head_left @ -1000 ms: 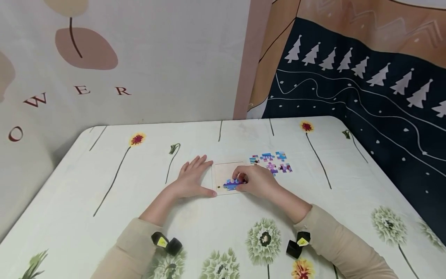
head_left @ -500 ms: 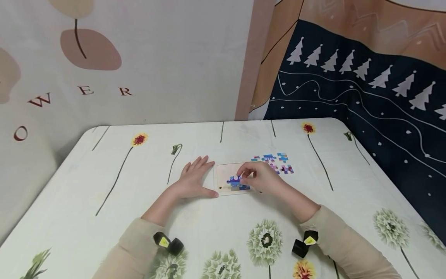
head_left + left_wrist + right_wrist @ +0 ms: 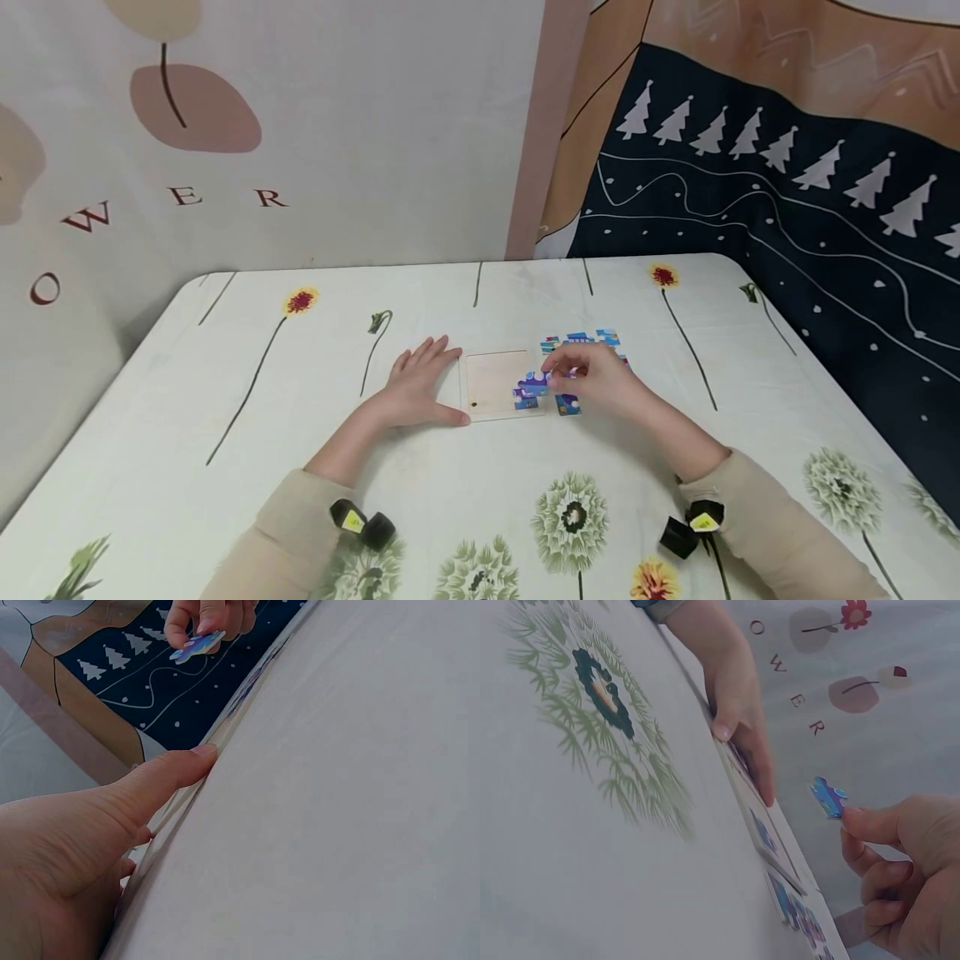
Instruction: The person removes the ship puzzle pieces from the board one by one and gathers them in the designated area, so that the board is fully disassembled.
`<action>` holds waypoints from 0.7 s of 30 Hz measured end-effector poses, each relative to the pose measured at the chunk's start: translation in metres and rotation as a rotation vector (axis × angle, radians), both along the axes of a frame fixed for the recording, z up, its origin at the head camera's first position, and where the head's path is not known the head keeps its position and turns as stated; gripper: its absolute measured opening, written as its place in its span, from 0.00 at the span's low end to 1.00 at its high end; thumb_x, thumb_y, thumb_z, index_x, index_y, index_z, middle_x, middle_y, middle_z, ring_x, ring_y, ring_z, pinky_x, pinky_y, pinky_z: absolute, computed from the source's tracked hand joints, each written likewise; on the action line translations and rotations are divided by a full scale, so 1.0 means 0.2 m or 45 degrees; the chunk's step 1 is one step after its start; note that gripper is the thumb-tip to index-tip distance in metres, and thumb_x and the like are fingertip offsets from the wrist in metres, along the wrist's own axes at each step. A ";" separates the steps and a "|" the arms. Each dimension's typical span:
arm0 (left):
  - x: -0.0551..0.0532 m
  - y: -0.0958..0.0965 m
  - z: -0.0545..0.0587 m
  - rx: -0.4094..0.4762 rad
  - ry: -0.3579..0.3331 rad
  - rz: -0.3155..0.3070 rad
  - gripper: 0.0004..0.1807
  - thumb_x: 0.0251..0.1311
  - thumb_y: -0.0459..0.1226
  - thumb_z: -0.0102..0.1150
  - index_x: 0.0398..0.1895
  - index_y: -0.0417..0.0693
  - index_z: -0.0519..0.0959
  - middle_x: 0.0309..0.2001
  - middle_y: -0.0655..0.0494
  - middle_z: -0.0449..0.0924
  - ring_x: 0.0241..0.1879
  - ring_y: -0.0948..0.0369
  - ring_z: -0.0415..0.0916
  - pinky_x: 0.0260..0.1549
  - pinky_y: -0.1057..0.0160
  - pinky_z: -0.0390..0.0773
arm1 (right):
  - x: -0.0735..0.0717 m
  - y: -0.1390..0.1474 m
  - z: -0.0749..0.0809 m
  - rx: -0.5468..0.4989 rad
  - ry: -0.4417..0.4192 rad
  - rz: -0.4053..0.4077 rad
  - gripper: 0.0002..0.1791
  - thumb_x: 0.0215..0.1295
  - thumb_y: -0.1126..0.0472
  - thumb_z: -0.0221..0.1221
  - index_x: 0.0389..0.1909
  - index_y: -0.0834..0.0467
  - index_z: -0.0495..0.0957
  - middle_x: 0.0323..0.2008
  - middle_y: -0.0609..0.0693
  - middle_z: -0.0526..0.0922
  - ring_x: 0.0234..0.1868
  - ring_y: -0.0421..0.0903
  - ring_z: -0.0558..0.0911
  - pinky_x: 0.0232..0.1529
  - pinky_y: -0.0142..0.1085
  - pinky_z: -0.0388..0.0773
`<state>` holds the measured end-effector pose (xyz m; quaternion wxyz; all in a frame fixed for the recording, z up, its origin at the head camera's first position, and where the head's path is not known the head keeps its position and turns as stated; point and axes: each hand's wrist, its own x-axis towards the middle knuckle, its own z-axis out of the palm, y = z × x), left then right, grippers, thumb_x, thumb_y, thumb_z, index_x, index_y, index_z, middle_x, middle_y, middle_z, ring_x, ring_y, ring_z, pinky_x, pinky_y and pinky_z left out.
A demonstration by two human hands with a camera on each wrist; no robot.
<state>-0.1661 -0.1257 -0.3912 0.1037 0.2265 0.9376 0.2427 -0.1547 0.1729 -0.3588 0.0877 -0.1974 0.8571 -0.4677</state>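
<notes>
A shallow beige puzzle tray (image 3: 491, 379) lies on the table. My left hand (image 3: 411, 387) rests at its left side, fingers spread and thumb (image 3: 169, 776) straight along the edge. My right hand (image 3: 596, 379) pinches a blue and purple jigsaw piece (image 3: 829, 799) between thumb and index finger; the left wrist view shows that piece (image 3: 196, 648) raised above the tray. Another blue piece (image 3: 526, 404) sits in the tray's lower right corner, partly covered by the held one in the head view. Just right of the tray lies a loose piece (image 3: 567, 405).
Several more jigsaw pieces (image 3: 607, 337) lie to the right behind the tray, partly hidden by my right hand. The white tablecloth (image 3: 450, 483) has printed flowers. Fabric walls stand behind it and to the right.
My right hand has lifted the jigsaw piece and carried it rightward to the tray's right edge. The loose piece right of the tray has come into sight. My left hand stays at the tray.
</notes>
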 end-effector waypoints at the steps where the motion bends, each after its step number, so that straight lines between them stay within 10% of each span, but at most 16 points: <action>1: 0.00 0.00 0.00 0.002 0.000 0.000 0.57 0.42 0.56 0.72 0.73 0.44 0.56 0.75 0.43 0.41 0.73 0.47 0.33 0.65 0.39 0.33 | 0.00 0.01 0.00 -0.003 -0.003 -0.003 0.06 0.60 0.66 0.65 0.38 0.58 0.83 0.32 0.47 0.81 0.34 0.48 0.76 0.32 0.38 0.73; 21: 0.00 0.00 0.00 -0.003 -0.009 -0.005 0.57 0.42 0.58 0.72 0.74 0.45 0.55 0.75 0.43 0.40 0.73 0.47 0.32 0.65 0.39 0.33 | -0.04 0.36 -0.04 0.049 -0.107 0.044 0.09 0.60 0.67 0.64 0.42 0.64 0.82 0.34 0.53 0.81 0.34 0.48 0.76 0.33 0.35 0.75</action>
